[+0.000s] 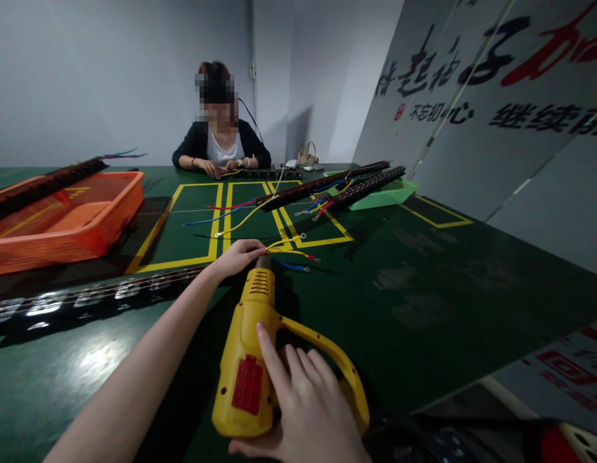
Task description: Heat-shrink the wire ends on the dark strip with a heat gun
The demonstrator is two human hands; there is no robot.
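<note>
My right hand [303, 399] is wrapped around the handle of a yellow heat gun [245, 341], its index finger stretched along the body. The metal nozzle [264, 262] points away from me, close to my left hand. With its fingers pinched, my left hand [240, 256] holds wires [284, 249] near the end of a long black wiring strip [148, 286]. Yellow and blue wires with ring terminals [306, 269] stick out to the right of the fingers. Exactly where the fingertips grip is partly hidden.
An orange basket [110, 218] on the left carries another strip [47, 183]. More black strips [322, 186] with coloured wires rest over a green basket [385, 195]. Across the green table [448, 283], a person [221, 141] handles a strip. Yellow tape marks rectangles on the tabletop.
</note>
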